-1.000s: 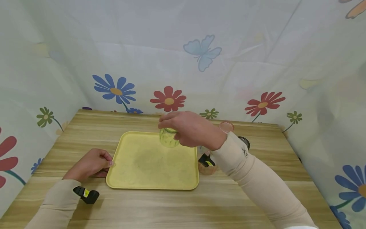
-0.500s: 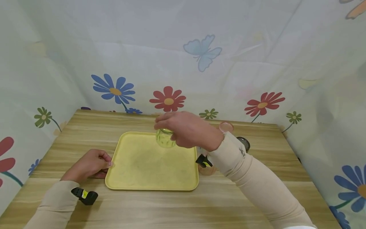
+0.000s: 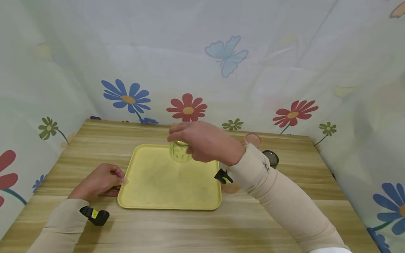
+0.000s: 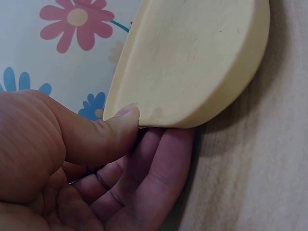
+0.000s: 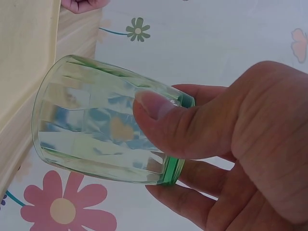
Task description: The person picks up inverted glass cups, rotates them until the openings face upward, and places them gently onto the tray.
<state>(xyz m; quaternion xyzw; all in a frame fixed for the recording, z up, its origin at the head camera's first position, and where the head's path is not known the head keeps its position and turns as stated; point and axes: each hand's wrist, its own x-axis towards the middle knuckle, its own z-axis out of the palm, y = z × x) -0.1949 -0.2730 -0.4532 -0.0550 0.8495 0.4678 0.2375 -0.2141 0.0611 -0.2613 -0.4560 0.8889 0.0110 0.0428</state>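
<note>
A yellow rectangular tray (image 3: 171, 189) lies on the wooden table. My left hand (image 3: 102, 181) pinches its left edge, thumb on top and fingers underneath, as the left wrist view shows at the tray's rim (image 4: 192, 113). My right hand (image 3: 205, 142) is over the back of the tray. It grips a clear green drinking glass (image 5: 96, 125) near its thick green base, thumb on one side and fingers on the other. The glass is upside down, its mouth facing the tray.
To the right of the tray are a pink-rimmed glass (image 3: 252, 140), a dark glass (image 3: 271, 158) and a peach-tinted glass (image 3: 231, 188), partly hidden by my right arm. A flower-printed curtain (image 3: 152, 52) borders the table at the back and sides.
My right hand has shifted slightly left with the green glass, still over the back of the tray. The left hand keeps its hold on the tray's edge.
</note>
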